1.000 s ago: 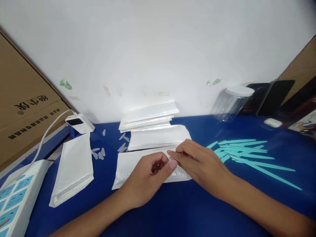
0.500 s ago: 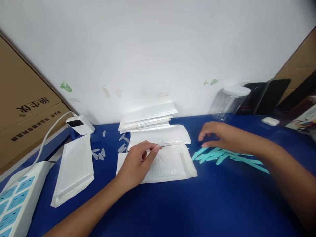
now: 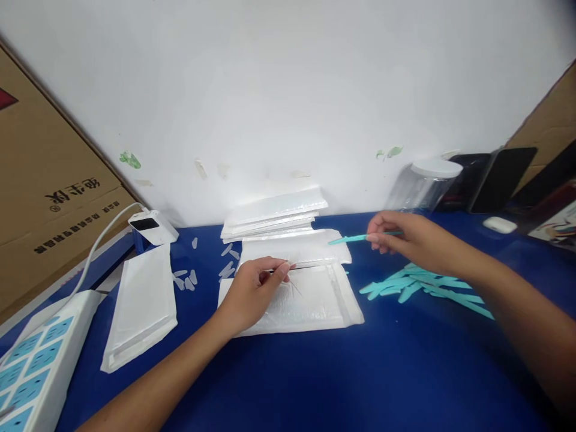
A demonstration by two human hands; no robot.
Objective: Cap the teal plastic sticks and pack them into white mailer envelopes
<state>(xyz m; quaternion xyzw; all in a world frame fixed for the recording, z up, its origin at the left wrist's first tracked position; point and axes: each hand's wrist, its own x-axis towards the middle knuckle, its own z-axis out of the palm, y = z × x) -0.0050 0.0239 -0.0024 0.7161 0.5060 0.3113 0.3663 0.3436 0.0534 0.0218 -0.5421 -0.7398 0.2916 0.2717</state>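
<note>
On the blue table [image 3: 315,384], right hand [image 3: 400,237] has 1 teal stick [image 3: 348,239] in a closed fingertip grip, raised roughly level, free end pointing left over the middle envelope [image 3: 292,246]. Teal pile [image 3: 418,282] lies just below that hand, sticks overlapping and fanned to the right. Left hand [image 3: 254,291] is in a narrow thumb-and-finger pinch on a small clear piece [image 3: 288,264], mostly hidden by the fingers, above the front envelope [image 3: 315,300]; can't tell if the hand touches the envelope. Front envelope lies flat, flap end to the right. Envelope stack [image 3: 274,210] sits behind the middle one, near the wall. Loose clear slips lie in 2 groups: right group [image 3: 226,270] beside the envelopes, left group [image 3: 189,284] near the side envelope [image 3: 141,303]. Far left: power strip [image 3: 45,366] and white box with dark screen [image 3: 155,228], cable plugged in. Back right: lidded clear jar [image 3: 423,186], white case [image 3: 499,225].
</note>
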